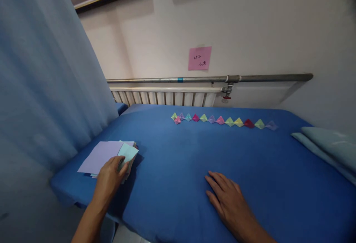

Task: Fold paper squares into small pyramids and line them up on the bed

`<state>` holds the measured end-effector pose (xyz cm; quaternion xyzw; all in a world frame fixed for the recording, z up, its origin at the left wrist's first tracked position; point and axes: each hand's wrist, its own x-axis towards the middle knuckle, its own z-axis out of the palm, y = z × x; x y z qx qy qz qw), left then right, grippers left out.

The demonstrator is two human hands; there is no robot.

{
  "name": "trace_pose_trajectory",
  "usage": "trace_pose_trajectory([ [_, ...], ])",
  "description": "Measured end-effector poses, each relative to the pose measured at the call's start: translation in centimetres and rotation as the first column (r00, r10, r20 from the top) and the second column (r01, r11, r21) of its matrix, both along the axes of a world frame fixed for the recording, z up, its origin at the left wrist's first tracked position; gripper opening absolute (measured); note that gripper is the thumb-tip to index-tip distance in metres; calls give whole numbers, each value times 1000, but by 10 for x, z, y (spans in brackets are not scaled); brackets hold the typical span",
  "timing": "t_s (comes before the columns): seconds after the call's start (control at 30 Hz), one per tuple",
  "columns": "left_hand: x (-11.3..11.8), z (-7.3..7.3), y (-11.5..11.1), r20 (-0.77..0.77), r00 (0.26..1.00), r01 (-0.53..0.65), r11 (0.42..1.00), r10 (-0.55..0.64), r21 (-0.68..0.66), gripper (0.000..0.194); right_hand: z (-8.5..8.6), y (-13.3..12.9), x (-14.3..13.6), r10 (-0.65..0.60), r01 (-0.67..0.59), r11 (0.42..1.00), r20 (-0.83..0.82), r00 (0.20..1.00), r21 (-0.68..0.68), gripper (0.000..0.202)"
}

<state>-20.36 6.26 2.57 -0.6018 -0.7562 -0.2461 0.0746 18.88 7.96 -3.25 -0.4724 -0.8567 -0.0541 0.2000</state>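
Note:
At the left of the blue-covered table, my left hand (111, 172) pinches a pale mint sheet of paper (129, 152) by its near edge, over a stack of paper. A lilac sheet (101, 156) tops that stack, and edges of other coloured sheets show beneath it. My right hand (226, 200) rests palm down on the blue cloth (167, 183), fingers stretched out and holding nothing. Toward the back edge lies a row of small folded paper diamonds (220, 119) in green, purple, pink, yellow and red, well away from both hands.
A folded pale-green cloth (330, 146) lies at the right edge. A blue curtain (55, 69) hangs along the left. Behind the table stand a white radiator (167, 96), a metal pipe (264, 78) and a wall with a pink note (199, 58).

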Motion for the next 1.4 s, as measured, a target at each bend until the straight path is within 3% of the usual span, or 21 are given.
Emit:
trace_pose_trajectory([
  [0.33,4,-4,-1,29,997,-73,990,70,118,34,14,-3,-4,-22,25,998,53,998,-59,42],
  [0.5,14,2,-3,78,991,-120,988,113,98,32,9,-1,-4,-21,24,998,48,999,-60,49],
  [0.7,18,14,-7,251,955,-210,960,160,187,28,1,4,-2,-21,23,997,20,1000,-77,53],
  [0.83,19,24,-12,474,865,-299,928,164,223,27,1,4,-3,-38,39,994,16,999,-105,54],
  [0.97,18,36,-18,603,791,-386,845,97,370,29,4,2,-5,-32,33,994,12,999,-108,55],
  [1.1,6,53,-21,492,843,-507,629,219,589,30,8,1,-6,-23,25,993,13,1000,-116,56],
  [1.17,-2,60,-21,375,870,-494,562,321,664,27,8,1,-5,-25,25,992,7,1000,-124,55],
  [1.3,-12,62,-19,132,922,-338,588,364,734,22,4,1,-5,-27,27,994,1,1000,-103,53],
  [1.4,-14,52,-16,45,936,-273,641,349,718,23,5,0,-5,-27,28,996,14,1000,-84,50],
])
